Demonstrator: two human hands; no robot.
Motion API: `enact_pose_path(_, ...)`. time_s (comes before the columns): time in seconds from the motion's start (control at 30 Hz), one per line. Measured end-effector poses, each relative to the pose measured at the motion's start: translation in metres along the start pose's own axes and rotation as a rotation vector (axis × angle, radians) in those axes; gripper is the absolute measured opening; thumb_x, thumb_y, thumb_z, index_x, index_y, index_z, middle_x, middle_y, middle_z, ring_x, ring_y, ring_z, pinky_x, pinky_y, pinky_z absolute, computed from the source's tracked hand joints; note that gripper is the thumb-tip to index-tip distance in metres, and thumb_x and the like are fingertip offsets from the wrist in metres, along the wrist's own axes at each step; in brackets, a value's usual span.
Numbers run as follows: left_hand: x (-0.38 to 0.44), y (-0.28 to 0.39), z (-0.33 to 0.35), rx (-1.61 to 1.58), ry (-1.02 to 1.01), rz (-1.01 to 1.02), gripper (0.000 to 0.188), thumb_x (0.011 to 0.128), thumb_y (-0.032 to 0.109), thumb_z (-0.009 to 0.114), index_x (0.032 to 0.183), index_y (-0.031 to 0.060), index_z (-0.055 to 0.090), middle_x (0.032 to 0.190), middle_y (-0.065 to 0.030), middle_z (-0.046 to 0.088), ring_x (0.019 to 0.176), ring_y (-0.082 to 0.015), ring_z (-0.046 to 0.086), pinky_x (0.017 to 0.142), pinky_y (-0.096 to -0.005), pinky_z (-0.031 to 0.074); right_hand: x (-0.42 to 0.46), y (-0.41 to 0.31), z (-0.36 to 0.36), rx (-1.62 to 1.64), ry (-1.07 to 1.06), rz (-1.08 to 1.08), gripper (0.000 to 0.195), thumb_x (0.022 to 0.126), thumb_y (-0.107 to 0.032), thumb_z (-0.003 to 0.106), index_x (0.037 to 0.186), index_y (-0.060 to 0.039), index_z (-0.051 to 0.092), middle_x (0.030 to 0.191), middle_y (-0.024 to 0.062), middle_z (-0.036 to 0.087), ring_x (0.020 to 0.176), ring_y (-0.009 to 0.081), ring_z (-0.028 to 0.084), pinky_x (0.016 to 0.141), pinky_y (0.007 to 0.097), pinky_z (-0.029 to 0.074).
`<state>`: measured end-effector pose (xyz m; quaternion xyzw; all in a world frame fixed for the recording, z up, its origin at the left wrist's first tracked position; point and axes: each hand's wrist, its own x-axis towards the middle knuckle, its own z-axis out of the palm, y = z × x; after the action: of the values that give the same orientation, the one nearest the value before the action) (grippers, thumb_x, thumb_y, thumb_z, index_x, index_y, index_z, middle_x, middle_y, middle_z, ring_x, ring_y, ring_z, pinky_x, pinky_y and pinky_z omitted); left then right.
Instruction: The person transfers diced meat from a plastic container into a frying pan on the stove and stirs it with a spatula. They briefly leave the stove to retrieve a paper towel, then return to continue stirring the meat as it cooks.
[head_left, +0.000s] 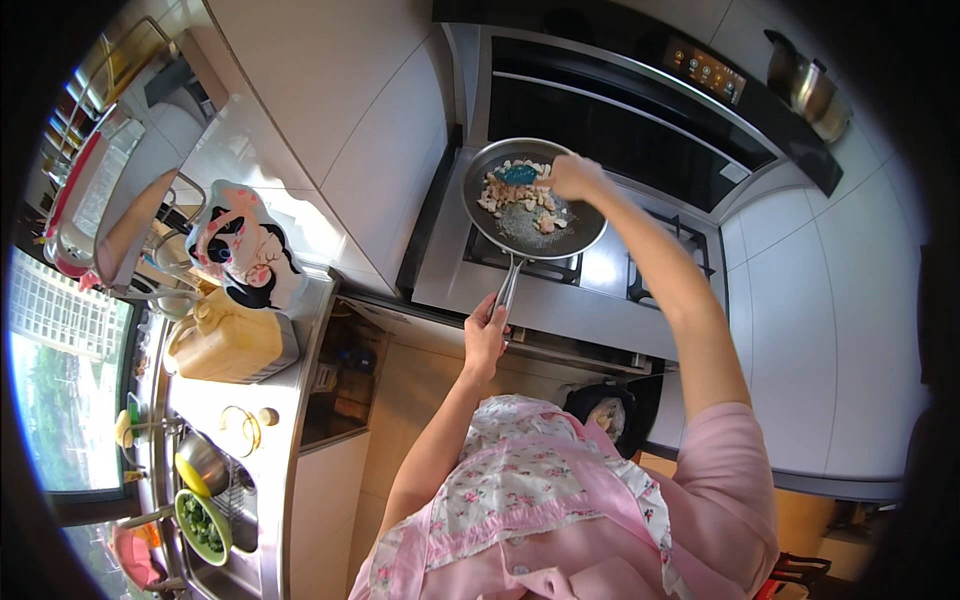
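Note:
My left hand (486, 339) grips the metal handle (511, 285) of a frying pan (537, 251). The pan sits over the left burner of a gas stove (480, 296). Inside it, small pale and browned pieces of food (517, 196) lie mostly in the upper left half, with a few pieces lower right. Over the pan's right rim, my right hand (576, 178) is closed around a spatula with a teal head (519, 175). That head rests among the food pieces. My fingers hide most of the spatula's handle.
A range hood (622, 112) stands behind the pan. Left on the counter (202, 397) are a large jug of yellow oil (232, 341) and a cat-shaped panel (247, 247). The sink holds a green bowl of leafy greens (202, 527) and a metal bowl (204, 465). A bin (626, 409) stands below.

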<state>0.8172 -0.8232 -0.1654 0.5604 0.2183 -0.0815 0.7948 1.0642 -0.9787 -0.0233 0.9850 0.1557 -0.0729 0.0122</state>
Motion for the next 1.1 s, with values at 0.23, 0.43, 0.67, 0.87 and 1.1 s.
enact_pose_path(0.23, -0.001, 0.004, -0.004, 0.014, 0.013, 0.013, 0.043, 0.095, 0.019, 0.057, 0.136, 0.0059, 0.051, 0.068, -0.0003, 0.052, 0.040, -0.0043, 0.037, 0.035, -0.0213, 0.028, -0.020, 0.009, -0.008, -0.090, -0.159, -0.034, 0.024, 0.082, -0.020, 0.063, 0.101, -0.0085, 0.071, 0.102, 0.0178, 0.069, 0.094, 0.0333, 0.067, 0.077, 0.0424, 0.055)
enact_pose_path(0.43, 0.000, 0.004, 0.003, 0.015, -0.024, 0.006, 0.042, 0.095, 0.019, 0.057, 0.135, 0.0056, 0.052, 0.068, -0.0002, 0.052, 0.040, -0.0037, 0.036, 0.035, -0.0212, 0.027, -0.012, 0.029, 0.076, 0.103, 0.035, 0.031, 0.030, 0.081, -0.015, 0.057, 0.104, -0.0243, 0.073, 0.098, 0.0159, 0.070, 0.091, 0.0338, 0.067, 0.079, 0.0424, 0.054)
enact_pose_path(0.67, -0.003, 0.004, -0.006, -0.005, 0.007, 0.005, 0.041, 0.096, 0.018, 0.057, 0.135, 0.0058, 0.052, 0.068, -0.0003, 0.052, 0.041, -0.0035, 0.036, 0.035, -0.0208, 0.027, -0.061, 0.039, -0.011, -0.010, -0.094, -0.010, 0.021, 0.079, -0.011, 0.060, 0.095, -0.0044, 0.072, 0.097, 0.0196, 0.069, 0.096, 0.0337, 0.067, 0.079, 0.0463, 0.054)
enact_pose_path(0.87, -0.003, 0.008, 0.003, 0.004, -0.042, -0.005, 0.043, 0.096, 0.018, 0.056, 0.136, 0.0051, 0.050, 0.068, -0.0010, 0.052, 0.042, -0.0038, 0.036, 0.035, -0.0204, 0.026, -0.047, 0.035, 0.057, 0.122, 0.010, 0.169, 0.024, 0.083, -0.015, 0.058, 0.097, 0.0018, 0.069, 0.103, 0.0253, 0.067, 0.099, 0.0381, 0.065, 0.084, 0.0450, 0.054)
enact_pose_path(1.1, -0.004, 0.007, -0.001, 0.007, -0.026, 0.013, 0.043, 0.096, 0.018, 0.056, 0.136, 0.0057, 0.051, 0.068, -0.0009, 0.053, 0.042, -0.0039, 0.037, 0.035, -0.0203, 0.027, -0.073, 0.049, -0.018, 0.080, -0.229, 0.046, 0.042, 0.085, -0.037, 0.067, 0.075, 0.0036, 0.070, 0.076, 0.0195, 0.069, 0.067, 0.0312, 0.068, 0.061, 0.0431, 0.053)
